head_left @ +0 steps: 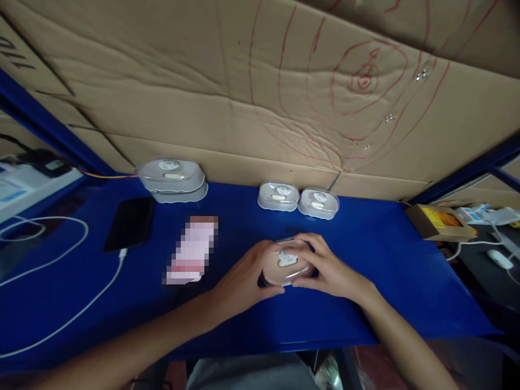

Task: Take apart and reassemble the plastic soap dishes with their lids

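Between my two hands is a rounded clear plastic case (280,274) with a white label and a small white piece under its lid. My left hand (247,276) wraps its left side, thumb along the near edge. On the right, my right hand (327,268) grips the same case, fingers over the top and thumb at the near side. The underside of the case is hidden. Farther back stand two similar cases, one clear oval case (278,197) and another oval case (318,203) beside it. A stack of larger clear cases (173,181) sits at the back left.
On the blue tabletop (365,309) lie a black phone (129,223) with a white cable (101,292) and a blurred-out pink item (193,249). A cardboard wall (195,81) with red marker lines rises behind. At right is a small cardboard box (441,222).
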A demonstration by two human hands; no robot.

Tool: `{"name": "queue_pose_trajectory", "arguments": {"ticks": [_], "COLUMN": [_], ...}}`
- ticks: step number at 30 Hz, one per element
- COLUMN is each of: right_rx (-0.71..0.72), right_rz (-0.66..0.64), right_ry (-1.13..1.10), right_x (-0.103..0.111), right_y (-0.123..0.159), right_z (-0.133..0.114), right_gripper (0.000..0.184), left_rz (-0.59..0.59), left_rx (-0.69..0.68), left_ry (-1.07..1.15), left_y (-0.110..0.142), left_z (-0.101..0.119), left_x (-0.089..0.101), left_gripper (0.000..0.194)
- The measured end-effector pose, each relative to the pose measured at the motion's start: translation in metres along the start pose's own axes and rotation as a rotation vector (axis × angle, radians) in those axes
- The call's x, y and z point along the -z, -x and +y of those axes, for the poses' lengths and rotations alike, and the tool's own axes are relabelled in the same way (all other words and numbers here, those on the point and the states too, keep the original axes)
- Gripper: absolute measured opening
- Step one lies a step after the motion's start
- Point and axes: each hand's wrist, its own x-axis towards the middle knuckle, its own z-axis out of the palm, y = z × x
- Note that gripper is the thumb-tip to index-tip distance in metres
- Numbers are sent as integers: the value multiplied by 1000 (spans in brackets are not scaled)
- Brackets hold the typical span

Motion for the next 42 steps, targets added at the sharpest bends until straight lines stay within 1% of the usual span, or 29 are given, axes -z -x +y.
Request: {"name": "queue_pose_trajectory", "arguments": {"ticks": [4,7,9,12,15,19,22,24,27,29,32,34,36,37,38,39,40,42], "right_rx": [-24,-64,-86,-102,-101,-98,-90,-74,-29,5,28,14,-30,-64,-100,-136,-183,-319], "right_rz": [26,6,-30,-49,-37,-34,-21,-26,-33,-36,-45,-57,-96,-118,-139,-123,-77,31], "right_ry": [38,17,14,37,31,-100,-139,-109,-25,27,50,4,-85,-129,-161,-162,-134,1], "right_x": [3,7,9,10,8,3,-2,-7,-15,-19,-21,-13,4,16,28,41,54,75], "right_y": [4,5,6,7,8,7,5,3,-1,-5,-12,-12,-4,4,14,27,41,70], "right_z": [3,5,7,7,8,9,8,7,4,1,-2,1,12,22,34,50,67,104], "right_gripper": [66,81,87,80,77,74,76,79,88,92,87,80,75,74,72,71,72,72], "left_rz": [54,76,50,10,8,-24,-76,-87,-57,-57,-78,-84,-87,-84,-79,-74,-72,-87], "left_rx": [-51,-76,-61,-18,-15,-23,-18,-42,-77,-82,-56,-18,43,77,105,123,129,109], "left_ry": [-89,-133,-147,-159,-159,-182,-198,-178,-130,-104,-80,-72,-54,-41,-30,-28,-39,-97], "left_y": [-5,-10,-14,-18,-18,-18,-17,-16,-12,-10,-5,-3,-2,-2,-2,-3,-4,-6], "left_z": [1,3,5,8,9,10,8,6,1,-4,-14,-21,-25,-26,-26,-25,-24,-20], "left_x": [-4,-5,-3,2,7,16,25,30,35,36,36,38,42,45,48,51,54,57], "left_gripper": [88,89,88,88,88,86,79,80,86,85,87,90,93,93,89,83,75,61]}}
